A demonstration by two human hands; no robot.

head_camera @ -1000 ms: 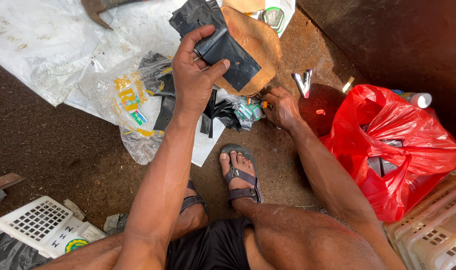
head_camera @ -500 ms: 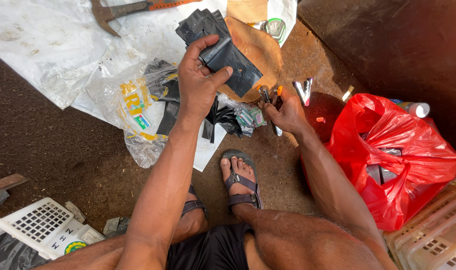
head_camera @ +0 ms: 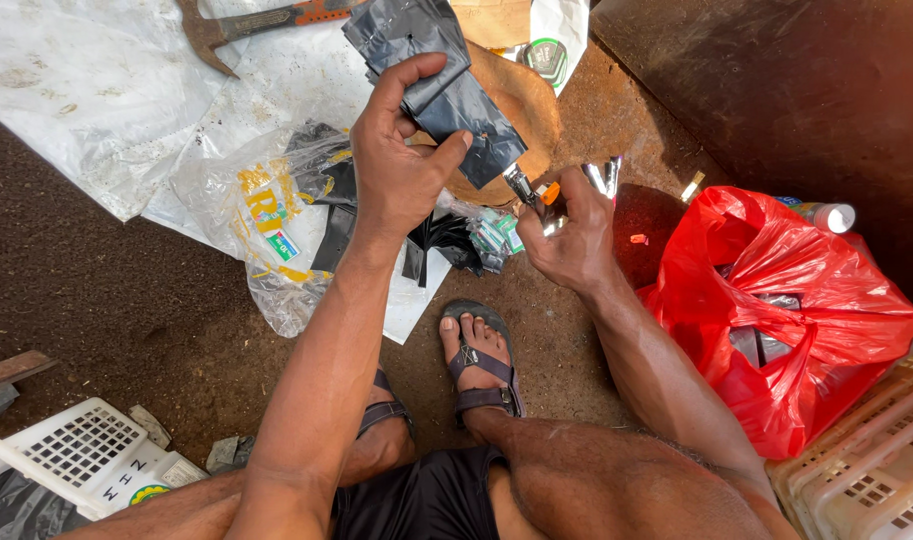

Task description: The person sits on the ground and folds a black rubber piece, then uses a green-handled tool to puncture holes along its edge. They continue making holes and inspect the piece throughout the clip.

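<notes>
Pinched between thumb and fingers, a folded stack of black plastic bags (head_camera: 439,85) is held up by the left hand (head_camera: 402,165), above a round wooden block (head_camera: 522,110) on the ground. Grip is narrow and firm; the stack's right end hangs free, pointing toward the other hand.

Far left: white woven sacking (head_camera: 87,100) spread on brown dirt, with a rusty hammer (head_camera: 257,25) lying at its far edge. Near left: a white plastic crate (head_camera: 62,460). Just left of the forearm, a clear printed plastic bag (head_camera: 262,215) with more black bags inside.

Centre: the person's sandalled foot (head_camera: 482,365) below both hands.

Right of centre: the right hand (head_camera: 577,240) is closed round a small metal tool (head_camera: 529,190) with an orange part; it looks like a cutter or stapler, kind not certain. Its tip sits just beside the lower edge of the bag stack, not clearly touching.

Right: a red plastic bag (head_camera: 787,310), knotted and part full, and a pale crate (head_camera: 877,460) near right.

Judgement: step in hand is bringing tool to stack. Next move calls for holding the stack steady and aligning the tool's tip on its edge.
</notes>
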